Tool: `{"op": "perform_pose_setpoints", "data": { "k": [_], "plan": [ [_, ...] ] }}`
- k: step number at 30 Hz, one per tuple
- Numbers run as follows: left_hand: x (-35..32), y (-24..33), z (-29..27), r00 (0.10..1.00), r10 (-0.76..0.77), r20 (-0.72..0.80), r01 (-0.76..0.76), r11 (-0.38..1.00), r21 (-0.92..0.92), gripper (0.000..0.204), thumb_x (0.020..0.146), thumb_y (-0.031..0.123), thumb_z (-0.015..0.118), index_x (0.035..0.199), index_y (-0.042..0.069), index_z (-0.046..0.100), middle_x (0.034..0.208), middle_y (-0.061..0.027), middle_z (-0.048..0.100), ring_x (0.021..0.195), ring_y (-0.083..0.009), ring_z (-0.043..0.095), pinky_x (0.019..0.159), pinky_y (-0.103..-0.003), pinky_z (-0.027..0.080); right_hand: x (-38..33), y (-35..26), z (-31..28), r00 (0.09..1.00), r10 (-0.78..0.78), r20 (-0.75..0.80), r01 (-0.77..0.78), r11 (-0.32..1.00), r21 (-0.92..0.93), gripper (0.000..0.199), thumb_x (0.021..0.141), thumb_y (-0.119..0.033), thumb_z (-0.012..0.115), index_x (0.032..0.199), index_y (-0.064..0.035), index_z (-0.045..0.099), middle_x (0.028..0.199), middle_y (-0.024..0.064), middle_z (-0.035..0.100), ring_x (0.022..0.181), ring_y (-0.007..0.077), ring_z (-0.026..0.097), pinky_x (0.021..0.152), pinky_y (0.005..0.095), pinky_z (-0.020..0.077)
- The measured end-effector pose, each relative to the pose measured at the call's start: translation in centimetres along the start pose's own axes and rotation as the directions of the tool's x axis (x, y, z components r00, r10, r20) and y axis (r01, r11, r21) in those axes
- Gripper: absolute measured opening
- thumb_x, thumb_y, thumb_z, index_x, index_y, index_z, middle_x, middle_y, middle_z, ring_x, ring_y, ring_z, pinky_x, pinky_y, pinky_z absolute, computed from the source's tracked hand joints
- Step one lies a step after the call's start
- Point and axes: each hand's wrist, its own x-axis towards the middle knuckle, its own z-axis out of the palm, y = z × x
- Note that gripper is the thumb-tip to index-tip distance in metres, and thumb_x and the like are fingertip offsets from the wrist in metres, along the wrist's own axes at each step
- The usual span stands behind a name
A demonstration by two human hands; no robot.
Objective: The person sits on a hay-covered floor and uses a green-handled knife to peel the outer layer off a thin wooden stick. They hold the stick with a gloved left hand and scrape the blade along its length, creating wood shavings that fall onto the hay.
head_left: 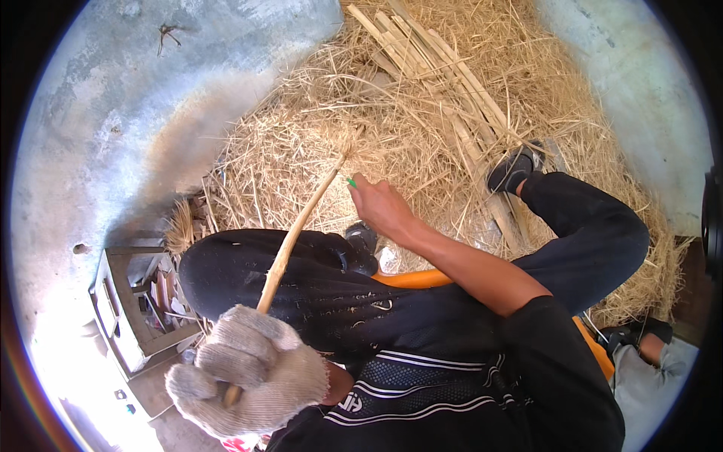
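Observation:
My left hand (245,369), in a thick white knit glove, is closed around the near end of a long pale wooden stick (301,226). The stick runs up and away over my dark trouser leg (301,279) to a tuft of straw (350,143) at its far tip. My bare right hand (380,205) reaches forward just right of the stick, with the fingers curled on a small green thing (351,181) of which only the tip shows. It does not touch the stick. Below both hands lies a big heap of dry straw (316,128).
A bundle of split bamboo strips (444,75) lies across the straw at the top. My shoes (512,169) rest on the heap. A small wooden stool or box (124,309) with scraps stands at the left on the concrete floor (135,90). An orange seat (422,280) shows under my legs.

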Motion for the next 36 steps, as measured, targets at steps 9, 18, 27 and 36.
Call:
{"op": "perform_pose_setpoints", "data": {
  "k": [9,18,27,36],
  "plan": [
    [0.5,-0.1,1.1,0.930,-0.011,-0.367,0.062,0.990,0.127,0.029,0.095,0.030,0.043,0.071,0.012,0.042,0.046,0.0016,0.022,0.036,-0.0090,0.017,0.034,-0.024,0.019,0.6,0.9,-0.1,0.998,-0.066,-0.016,0.065,0.997,-0.031,0.025,0.099,-0.021,0.046,0.104,0.0037,0.050,0.059,0.0263,0.058,0.059,0.0455,0.062,0.053,0.0530,0.0502],
    [0.3,0.2,0.8,0.975,-0.018,-0.220,0.023,0.999,0.022,0.033,0.094,0.029,0.046,0.066,0.014,0.039,0.046,0.0031,0.019,0.036,-0.0087,0.013,0.033,-0.024,0.017,0.5,0.6,-0.2,0.987,-0.136,0.080,0.140,0.989,-0.041,0.020,0.099,-0.017,0.043,0.098,0.0019,0.050,0.051,0.0169,0.053,0.046,0.0354,0.057,0.045,0.0494,0.0476],
    [0.8,0.2,0.3,0.987,0.001,-0.160,0.000,1.000,0.005,0.034,0.097,0.027,0.042,0.066,0.014,0.036,0.044,0.0019,0.022,0.034,-0.0082,0.017,0.029,-0.023,0.021,0.6,1.9,1.7,0.985,-0.171,-0.022,0.163,0.966,-0.199,0.021,0.098,-0.019,0.046,0.100,0.0004,0.053,0.063,0.0222,0.060,0.053,0.0379,0.060,0.048,0.0515,0.0468],
    [0.9,0.3,0.0,0.969,-0.034,-0.245,0.029,0.999,-0.024,0.035,0.097,0.025,0.038,0.065,0.014,0.034,0.044,0.0017,0.021,0.032,-0.0078,0.017,0.028,-0.023,0.022,1.6,-0.2,-2.0,0.980,0.039,0.195,-0.060,0.993,0.104,0.030,0.101,-0.028,0.041,0.100,0.0003,0.051,0.067,0.0210,0.062,0.061,0.0380,0.064,0.058,0.0499,0.0509]
  ]
}}
